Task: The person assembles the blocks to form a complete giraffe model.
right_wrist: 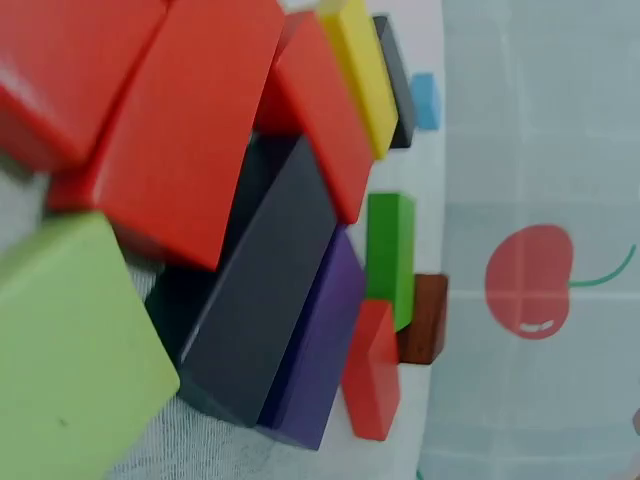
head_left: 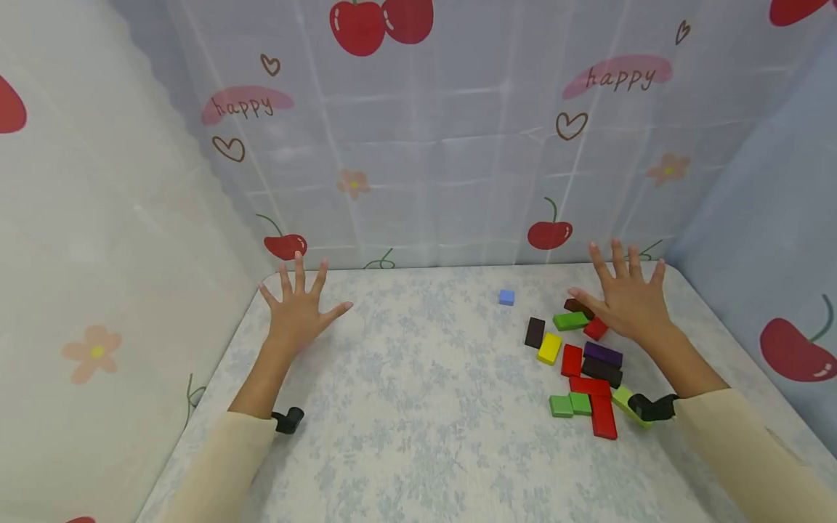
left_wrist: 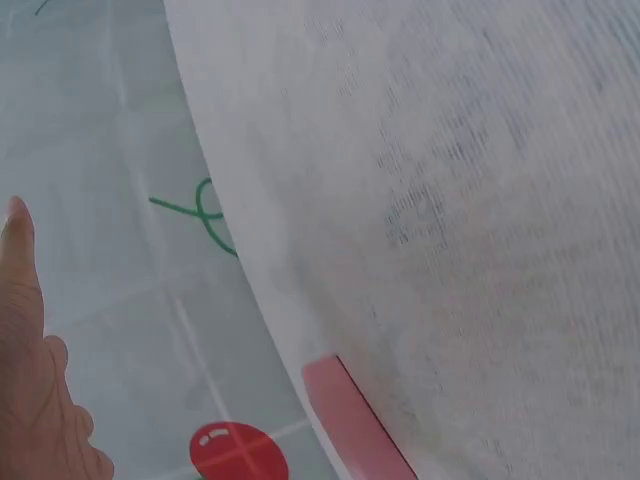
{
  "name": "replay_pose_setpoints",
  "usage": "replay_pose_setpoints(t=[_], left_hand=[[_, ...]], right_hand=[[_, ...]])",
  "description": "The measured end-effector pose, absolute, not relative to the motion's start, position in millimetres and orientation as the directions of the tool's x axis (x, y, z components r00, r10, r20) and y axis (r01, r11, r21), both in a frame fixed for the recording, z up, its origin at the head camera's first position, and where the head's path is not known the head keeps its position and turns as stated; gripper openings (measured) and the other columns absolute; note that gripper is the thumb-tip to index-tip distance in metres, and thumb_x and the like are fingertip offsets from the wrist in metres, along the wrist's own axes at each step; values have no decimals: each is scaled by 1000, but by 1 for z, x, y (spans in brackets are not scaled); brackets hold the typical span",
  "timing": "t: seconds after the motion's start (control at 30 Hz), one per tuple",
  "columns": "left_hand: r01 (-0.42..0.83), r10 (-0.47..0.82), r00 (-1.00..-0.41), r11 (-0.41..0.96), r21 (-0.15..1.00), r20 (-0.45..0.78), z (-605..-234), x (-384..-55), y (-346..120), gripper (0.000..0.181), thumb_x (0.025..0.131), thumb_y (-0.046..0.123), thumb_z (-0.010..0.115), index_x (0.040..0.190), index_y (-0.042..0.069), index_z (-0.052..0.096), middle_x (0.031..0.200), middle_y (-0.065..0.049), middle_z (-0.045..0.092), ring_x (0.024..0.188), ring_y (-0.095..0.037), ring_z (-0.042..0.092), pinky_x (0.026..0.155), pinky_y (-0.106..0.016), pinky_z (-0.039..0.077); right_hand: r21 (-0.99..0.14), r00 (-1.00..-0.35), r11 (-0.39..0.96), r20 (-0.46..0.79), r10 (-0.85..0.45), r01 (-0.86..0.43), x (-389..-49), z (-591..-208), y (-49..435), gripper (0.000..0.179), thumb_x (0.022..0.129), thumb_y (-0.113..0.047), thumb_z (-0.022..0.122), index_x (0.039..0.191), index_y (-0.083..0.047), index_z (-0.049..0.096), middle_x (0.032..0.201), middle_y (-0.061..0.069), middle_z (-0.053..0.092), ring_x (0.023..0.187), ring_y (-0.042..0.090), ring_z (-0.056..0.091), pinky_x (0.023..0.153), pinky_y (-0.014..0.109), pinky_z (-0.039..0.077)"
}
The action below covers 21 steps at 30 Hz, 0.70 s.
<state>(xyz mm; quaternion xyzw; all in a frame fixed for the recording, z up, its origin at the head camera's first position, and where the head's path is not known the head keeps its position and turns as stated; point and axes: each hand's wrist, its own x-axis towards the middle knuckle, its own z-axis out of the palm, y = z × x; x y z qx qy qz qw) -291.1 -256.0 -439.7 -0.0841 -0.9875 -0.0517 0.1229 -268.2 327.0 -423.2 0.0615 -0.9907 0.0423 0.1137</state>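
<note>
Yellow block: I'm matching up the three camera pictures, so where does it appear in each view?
Head: right of centre, the yellow block lies between a dark block and a red block.
Left wrist: not in it.
Right wrist: at the top edge, just right of centre.
Shared landmark: the cherry-printed curtain shows in all three.

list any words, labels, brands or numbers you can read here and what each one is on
"happy": left pink patch on the back curtain
"happy": right pink patch on the same curtain
No lettering or numbers are readable on the colored blocks; a dark speck on the lime block is too small to make out.
</note>
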Motion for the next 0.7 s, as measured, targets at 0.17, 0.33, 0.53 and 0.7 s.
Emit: replay_pose_setpoints(t=[0.17,0.33,0.53,0.7], left_hand=[[258,227,-929,963,73,291,-433,-280,-225,102,89,80,49,165,26,5,167,-25,-3,152,-47,-3,108,-80,6],[360,318,-898,928,94,304,-430,-264,-188,101,90,76,54,165,24,12,167,-25,6,154,-42,8,112,-71,20],[469,419,-869,867,169,264,-433,-248,-144,95,91,71,57,165,26,17,166,-21,19,147,-41,33,106,-62,40],[524,477,-851,800,292,221,-443,-243,-112,88,93,63,63,164,29,22,159,-16,39,135,-37,50,89,-56,53]], right_hand=[[-145,-963,975,233,-133,-169,-253,-416,324,97,98,-67,45,164,-14,-4,166,28,-1,150,52,2,109,75,-10],[-155,-950,965,265,-166,-212,-234,-414,320,95,98,-58,56,163,-6,12,160,33,23,143,53,26,110,77,6],[-174,-932,948,299,-207,-266,-213,-418,317,84,93,-48,70,153,2,39,147,34,45,131,53,44,105,75,27],[-248,-935,925,282,-215,-287,-202,-427,318,72,92,-40,74,145,3,50,138,33,55,120,52,55,96,67,44]])
